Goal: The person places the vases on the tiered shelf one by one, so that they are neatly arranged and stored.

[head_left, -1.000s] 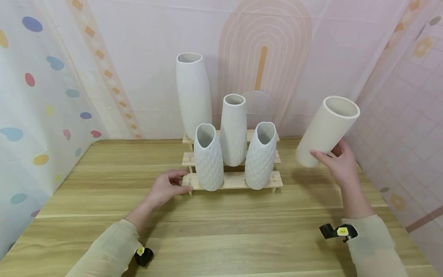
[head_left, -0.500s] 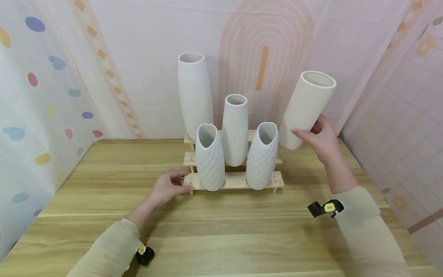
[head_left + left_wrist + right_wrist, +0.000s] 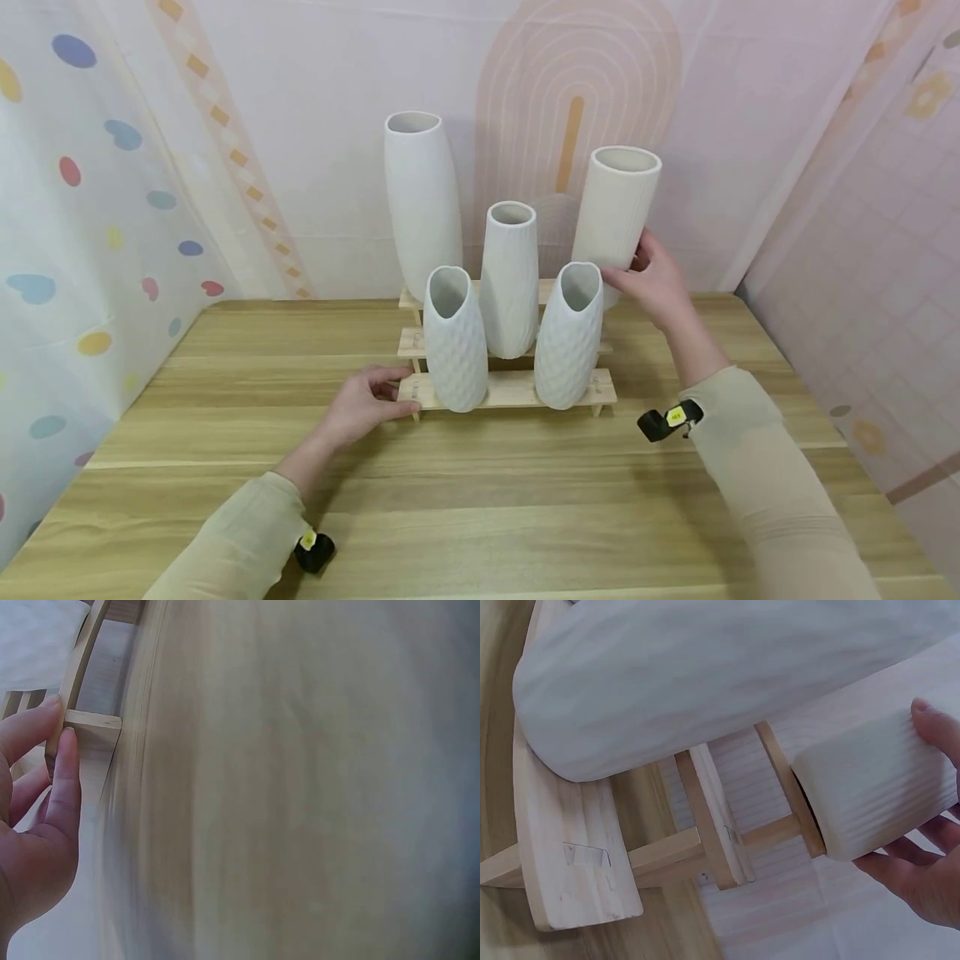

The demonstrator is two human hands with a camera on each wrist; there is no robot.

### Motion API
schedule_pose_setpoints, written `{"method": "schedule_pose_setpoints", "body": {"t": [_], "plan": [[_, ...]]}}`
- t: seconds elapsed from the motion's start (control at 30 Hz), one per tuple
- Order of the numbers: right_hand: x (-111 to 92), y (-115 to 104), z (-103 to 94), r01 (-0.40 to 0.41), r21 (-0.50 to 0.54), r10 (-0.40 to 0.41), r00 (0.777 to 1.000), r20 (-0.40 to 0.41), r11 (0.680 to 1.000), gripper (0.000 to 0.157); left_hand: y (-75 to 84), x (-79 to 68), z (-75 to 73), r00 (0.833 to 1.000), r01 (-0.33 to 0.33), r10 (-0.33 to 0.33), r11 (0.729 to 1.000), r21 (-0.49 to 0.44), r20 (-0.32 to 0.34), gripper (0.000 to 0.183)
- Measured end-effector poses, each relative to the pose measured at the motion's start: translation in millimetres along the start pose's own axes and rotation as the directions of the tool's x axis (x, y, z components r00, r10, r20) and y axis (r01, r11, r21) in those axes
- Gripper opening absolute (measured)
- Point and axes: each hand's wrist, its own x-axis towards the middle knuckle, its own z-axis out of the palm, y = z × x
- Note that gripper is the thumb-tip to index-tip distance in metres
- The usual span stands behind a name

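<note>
My right hand (image 3: 662,287) grips a white ribbed cylindrical vase (image 3: 617,208) low on its side, at the right end of the top tier of a three-step wooden rack (image 3: 510,389). In the right wrist view the base of this ribbed vase (image 3: 877,780) is at the top slat; whether it bears on it I cannot tell. My left hand (image 3: 363,406) pinches the left end of the lowest slat (image 3: 75,671). That slat carries two dimpled vases (image 3: 456,350) (image 3: 568,346). A slim vase (image 3: 508,283) stands on the middle tier, a tall one (image 3: 422,208) at the top left.
The rack stands on a wood-grain table (image 3: 480,517), near a patterned cloth backdrop (image 3: 330,167). Cloth with coloured spots (image 3: 60,233) hangs at the left, and a pale grid-patterned cloth (image 3: 877,275) at the right.
My right hand has carried the cylindrical vase leftward from the right of the rack to the top tier's right end, turning it more upright. The left hand has stayed on the rack.
</note>
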Motion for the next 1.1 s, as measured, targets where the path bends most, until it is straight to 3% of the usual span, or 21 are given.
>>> {"method": "schedule_pose_setpoints", "body": {"t": [0.43, 0.9, 1.1], "plan": [[21, 2, 21.1, -0.014, -0.056, 0.014, 1.0, -0.006, 0.998, 0.074, 3.1, -2.9, -2.9, 1.0, 0.0, 0.0, 1.0, 0.022, 0.004, 0.058], [19, 0, 22.6, -0.027, -0.067, 0.029, 0.999, 0.034, 0.997, 0.077, -1.8, -1.9, -1.7, 1.0, -0.026, 0.026, 1.0, -0.002, -0.007, 0.055], [12, 4, 15.6, 0.009, -0.103, 0.0, 0.996, 0.086, 0.995, 0.07, 0.9, -2.8, -1.4, 0.999, -0.033, 0.033, 0.999, 0.0, 0.014, 0.056]]}}
